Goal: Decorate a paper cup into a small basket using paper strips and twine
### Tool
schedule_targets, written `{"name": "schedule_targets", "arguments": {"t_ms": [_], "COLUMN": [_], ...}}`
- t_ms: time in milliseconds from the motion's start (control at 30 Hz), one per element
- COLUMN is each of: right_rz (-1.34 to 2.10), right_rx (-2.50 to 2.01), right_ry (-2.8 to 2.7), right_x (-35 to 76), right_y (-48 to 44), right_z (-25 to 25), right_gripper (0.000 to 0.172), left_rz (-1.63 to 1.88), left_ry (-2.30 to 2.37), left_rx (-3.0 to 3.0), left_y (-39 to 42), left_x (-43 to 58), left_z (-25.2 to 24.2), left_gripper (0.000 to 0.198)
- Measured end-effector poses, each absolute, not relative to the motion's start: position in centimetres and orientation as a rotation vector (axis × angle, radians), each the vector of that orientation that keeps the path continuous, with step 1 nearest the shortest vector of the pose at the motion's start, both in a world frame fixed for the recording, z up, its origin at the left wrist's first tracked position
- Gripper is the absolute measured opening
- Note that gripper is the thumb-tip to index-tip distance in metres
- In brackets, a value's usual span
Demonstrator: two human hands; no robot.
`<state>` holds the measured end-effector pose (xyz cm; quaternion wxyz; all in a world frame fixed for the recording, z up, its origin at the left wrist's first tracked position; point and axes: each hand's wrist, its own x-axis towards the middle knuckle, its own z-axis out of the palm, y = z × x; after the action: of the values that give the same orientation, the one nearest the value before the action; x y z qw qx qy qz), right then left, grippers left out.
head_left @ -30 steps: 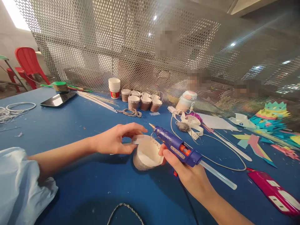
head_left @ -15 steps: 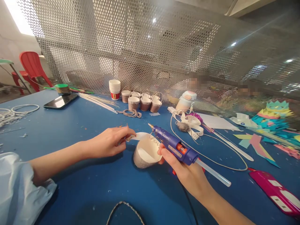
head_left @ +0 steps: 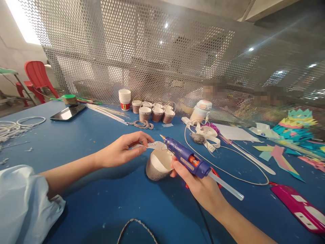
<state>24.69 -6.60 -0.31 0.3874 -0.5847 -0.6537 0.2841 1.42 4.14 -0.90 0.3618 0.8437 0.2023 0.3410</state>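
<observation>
My right hand [head_left: 200, 186] grips a blue hot glue gun [head_left: 186, 157] with a clear glue stick out the back; its brass tip points left over a small paper cup [head_left: 157, 166] wrapped in grey glittery material, standing on the blue table [head_left: 88, 135]. My left hand [head_left: 122, 150] pinches a white paper strip [head_left: 154, 145] that reaches over the cup's rim to just under the gun's tip.
Several finished handled cups [head_left: 154, 113] and a stack of paper cups [head_left: 124, 99] stand by the perforated metal screen. A phone [head_left: 68, 112] and white cord [head_left: 15, 126] lie left. Ribbon and wire loop [head_left: 210, 135], coloured paper shapes [head_left: 291, 130], a pink case [head_left: 298, 206] lie right. Braided cord [head_left: 137, 225] lies near.
My left hand has lifted the paper strip and brought it right, up to the glue gun's tip. The gun has shifted slightly left and down toward the cup.
</observation>
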Motion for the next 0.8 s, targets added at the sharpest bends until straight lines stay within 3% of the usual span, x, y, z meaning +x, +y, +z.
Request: {"name": "schedule_targets", "arguments": {"t_ms": [167,567,800], "right_rz": [0.728,0.527,0.446], "right_rx": [-1.433,-1.437,-1.509], "right_ry": [-1.682,-1.683,-2.035], "right_x": [24.8,25.4,26.1], "right_y": [-6.5,-7.3,-8.5], "right_z": [-0.6,1.2,2.7], "right_gripper": [0.033,0.027,0.012], "left_rz": [0.852,0.932,0.987], "left_ry": [0.411,0.537,0.656], "left_rx": [1.78,2.053,1.967], "left_y": [4.3,3.1,2.4], "left_x": [2.8,2.9,3.5], "left_z": [-1.4,-1.4,-1.1], "left_gripper": [0.015,0.013,0.014]}}
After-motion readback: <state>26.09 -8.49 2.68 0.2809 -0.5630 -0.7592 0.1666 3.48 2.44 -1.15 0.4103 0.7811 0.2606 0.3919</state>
